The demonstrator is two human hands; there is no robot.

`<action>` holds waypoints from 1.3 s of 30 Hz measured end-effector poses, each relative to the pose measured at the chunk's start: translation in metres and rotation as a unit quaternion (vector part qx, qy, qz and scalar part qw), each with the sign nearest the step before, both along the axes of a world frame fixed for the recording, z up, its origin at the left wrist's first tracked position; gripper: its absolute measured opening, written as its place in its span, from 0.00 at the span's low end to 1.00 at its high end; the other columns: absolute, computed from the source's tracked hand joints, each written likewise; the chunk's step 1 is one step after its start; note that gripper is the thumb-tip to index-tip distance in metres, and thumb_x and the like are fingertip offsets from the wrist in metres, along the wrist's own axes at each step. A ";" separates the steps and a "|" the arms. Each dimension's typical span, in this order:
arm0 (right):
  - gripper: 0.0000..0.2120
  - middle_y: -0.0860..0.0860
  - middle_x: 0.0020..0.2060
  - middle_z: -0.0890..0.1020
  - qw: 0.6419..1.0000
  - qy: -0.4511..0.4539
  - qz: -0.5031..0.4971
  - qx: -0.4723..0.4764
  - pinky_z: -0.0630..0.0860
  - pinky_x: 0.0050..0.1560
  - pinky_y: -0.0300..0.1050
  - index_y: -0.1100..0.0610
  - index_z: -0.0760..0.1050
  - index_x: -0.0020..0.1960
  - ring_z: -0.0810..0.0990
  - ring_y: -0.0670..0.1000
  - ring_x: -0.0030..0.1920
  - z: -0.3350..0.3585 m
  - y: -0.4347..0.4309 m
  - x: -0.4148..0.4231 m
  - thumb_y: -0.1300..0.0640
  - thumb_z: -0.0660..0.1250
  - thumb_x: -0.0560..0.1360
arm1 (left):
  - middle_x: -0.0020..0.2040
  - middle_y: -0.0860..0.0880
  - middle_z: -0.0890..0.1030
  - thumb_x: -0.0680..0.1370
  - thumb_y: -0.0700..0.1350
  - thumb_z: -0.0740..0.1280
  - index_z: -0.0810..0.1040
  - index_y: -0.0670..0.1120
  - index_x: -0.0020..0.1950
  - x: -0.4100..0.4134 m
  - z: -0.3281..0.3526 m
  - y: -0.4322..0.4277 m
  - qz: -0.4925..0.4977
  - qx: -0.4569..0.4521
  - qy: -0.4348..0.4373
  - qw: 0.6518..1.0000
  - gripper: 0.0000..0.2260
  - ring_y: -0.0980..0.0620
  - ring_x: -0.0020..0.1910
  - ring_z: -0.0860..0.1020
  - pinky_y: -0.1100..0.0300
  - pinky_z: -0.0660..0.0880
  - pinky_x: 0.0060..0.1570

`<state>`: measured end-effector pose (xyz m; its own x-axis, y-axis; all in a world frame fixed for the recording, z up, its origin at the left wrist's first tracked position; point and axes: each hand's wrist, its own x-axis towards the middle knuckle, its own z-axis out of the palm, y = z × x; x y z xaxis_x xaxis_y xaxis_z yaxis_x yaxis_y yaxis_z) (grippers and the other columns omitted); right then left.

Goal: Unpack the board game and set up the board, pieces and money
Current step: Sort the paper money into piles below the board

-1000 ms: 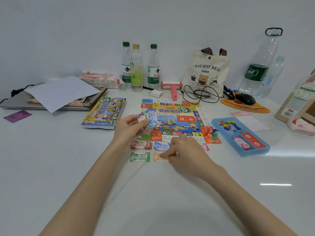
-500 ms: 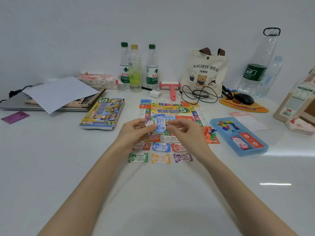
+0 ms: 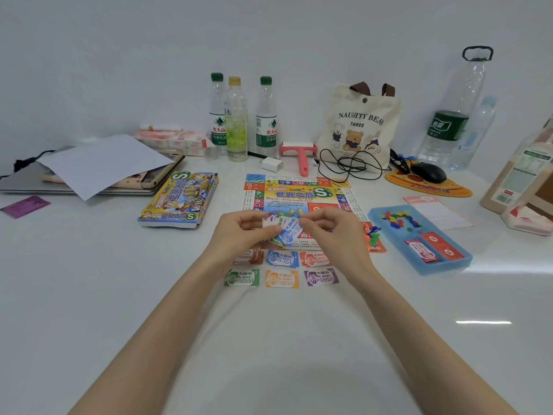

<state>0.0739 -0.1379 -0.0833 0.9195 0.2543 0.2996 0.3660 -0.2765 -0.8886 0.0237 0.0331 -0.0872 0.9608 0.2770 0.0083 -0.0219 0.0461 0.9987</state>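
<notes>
The colourful game board (image 3: 299, 193) lies flat in the middle of the white table. Above its near edge my left hand (image 3: 239, 232) grips a small stack of play-money notes (image 3: 284, 229), blue note on top. My right hand (image 3: 329, 232) pinches the right end of that top note. Below the board, money notes lie in two rows: brown, blue (image 3: 282, 258) and red, then green (image 3: 241, 277), orange (image 3: 282, 278) and purple (image 3: 321, 276). The game box (image 3: 179, 200) lies left of the board. A blue plastic tray (image 3: 419, 238) on the right holds coloured pieces and card decks.
Three bottles (image 3: 236, 121), a charger, a pink roller (image 3: 300, 154), a cable and a canvas bag (image 3: 356, 124) stand behind the board. A laptop under paper (image 3: 98, 163) is at the left. A mouse on a pad (image 3: 428, 175), big bottles and a carton are at the right.
My right hand left the table after laying a purple note in the lower row, rose to the stack in my left hand, and now pinches the top blue note.
</notes>
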 end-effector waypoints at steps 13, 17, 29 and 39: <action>0.06 0.45 0.39 0.83 0.998 0.008 -0.041 0.047 0.71 0.38 0.28 0.53 0.76 0.42 0.79 0.43 0.40 -0.008 0.013 -0.009 0.53 0.69 0.76 | 0.44 0.45 0.86 0.69 0.35 0.74 0.82 0.41 0.51 0.004 -0.004 0.004 0.027 -0.079 0.006 0.996 0.11 0.48 0.43 0.84 0.60 0.82 0.41; 0.03 0.38 0.37 0.78 0.999 -0.001 -0.013 -0.047 0.67 0.36 0.28 0.51 0.79 0.42 0.72 0.34 0.34 -0.004 0.006 -0.009 0.54 0.71 0.74 | 0.47 0.43 0.85 0.68 0.35 0.75 0.81 0.39 0.53 0.005 -0.003 0.009 0.048 -0.097 -0.004 0.994 0.14 0.47 0.43 0.84 0.61 0.82 0.39; 0.01 0.42 0.37 0.84 0.998 0.025 0.024 -0.057 0.71 0.38 0.27 0.50 0.82 0.42 0.79 0.34 0.37 0.004 -0.002 0.001 0.56 0.73 0.73 | 0.42 0.47 0.86 0.69 0.35 0.75 0.82 0.43 0.47 0.001 0.002 0.008 0.025 -0.036 -0.013 0.999 0.09 0.49 0.41 0.85 0.60 0.82 0.40; 0.02 0.48 0.37 0.85 0.983 0.082 0.032 -0.160 0.79 0.44 0.44 0.47 0.82 0.42 0.83 0.45 0.42 -0.002 0.000 0.010 0.55 0.73 0.71 | 0.42 0.48 0.85 0.72 0.33 0.72 0.80 0.40 0.51 0.003 0.000 0.022 0.085 -0.128 -0.034 0.988 0.09 0.55 0.37 0.83 0.62 0.81 0.40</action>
